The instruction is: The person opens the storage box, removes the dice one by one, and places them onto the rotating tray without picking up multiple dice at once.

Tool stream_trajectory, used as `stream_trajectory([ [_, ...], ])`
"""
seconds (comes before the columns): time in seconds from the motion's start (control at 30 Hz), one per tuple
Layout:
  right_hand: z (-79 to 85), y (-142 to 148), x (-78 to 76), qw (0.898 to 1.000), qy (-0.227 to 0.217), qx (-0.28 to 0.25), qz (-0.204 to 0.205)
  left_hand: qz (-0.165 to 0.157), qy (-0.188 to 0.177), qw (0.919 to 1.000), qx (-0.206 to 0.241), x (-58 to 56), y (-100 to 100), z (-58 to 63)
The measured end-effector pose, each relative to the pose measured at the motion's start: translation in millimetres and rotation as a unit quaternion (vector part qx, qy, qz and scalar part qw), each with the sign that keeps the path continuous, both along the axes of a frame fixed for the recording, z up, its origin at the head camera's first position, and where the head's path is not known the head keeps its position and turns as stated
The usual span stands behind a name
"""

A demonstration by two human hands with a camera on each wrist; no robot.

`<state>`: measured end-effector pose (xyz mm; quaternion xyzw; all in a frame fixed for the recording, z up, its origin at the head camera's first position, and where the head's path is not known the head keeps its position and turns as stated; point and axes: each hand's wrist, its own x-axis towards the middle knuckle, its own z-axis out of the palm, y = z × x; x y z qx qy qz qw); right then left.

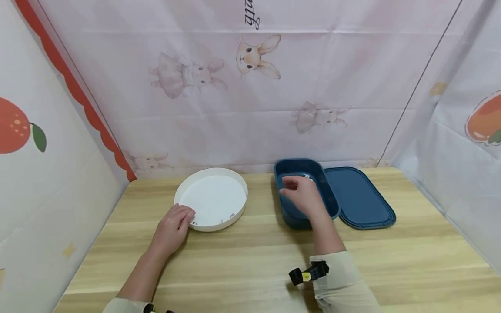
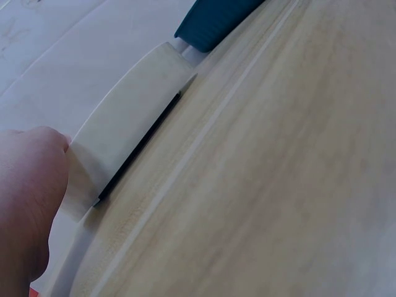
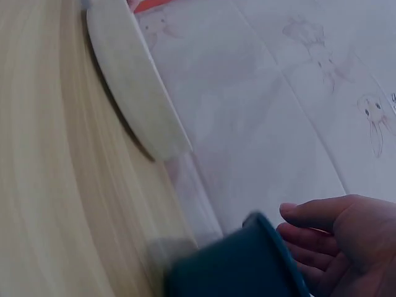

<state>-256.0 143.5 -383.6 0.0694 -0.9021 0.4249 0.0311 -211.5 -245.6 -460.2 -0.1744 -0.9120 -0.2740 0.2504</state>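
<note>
A shallow round white tray (image 1: 211, 172) lies on the left of the table, with several tiny dark-and-white pieces (image 1: 232, 215) along its front inner edge. My left hand (image 1: 171, 228) grips the tray's front-left rim, its fingers bent over the edge. To the right stands a deep blue rectangular box (image 1: 297, 222), open at the top; small whitish pieces (image 1: 308, 176) show at its far end. Above the box hovers my right hand (image 1: 303, 195), fingers loosely bent. In the right wrist view, thumb and fingers are apart and nothing shows between them.
A flat blue lid (image 1: 362, 200) lies against the right side of the box. The wooden table (image 1: 250, 261) ends at a cloth backdrop (image 1: 219, 130) printed with rabbits. Cloth walls rise on both sides. A black wrist camera (image 1: 309, 274) sits on the right sleeve.
</note>
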Motion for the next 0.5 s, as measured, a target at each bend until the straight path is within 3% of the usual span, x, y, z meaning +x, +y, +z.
stream_trajectory([
  [0.13,2.5,26.9,4.0,0.999,0.008,0.053,-0.007,-0.003,0.001,1.0,0.0,-3.0,2.0,8.6],
  [0.3,4.3,60.1,14.0,0.993,-0.019,0.112,-0.017,-0.009,0.0,1.0,0.002,-0.8,0.7,19.3],
  [0.5,11.6,69.8,19.9,0.984,-0.026,0.176,-0.024,-0.004,-0.001,1.0,0.002,5.6,-5.8,28.8],
])
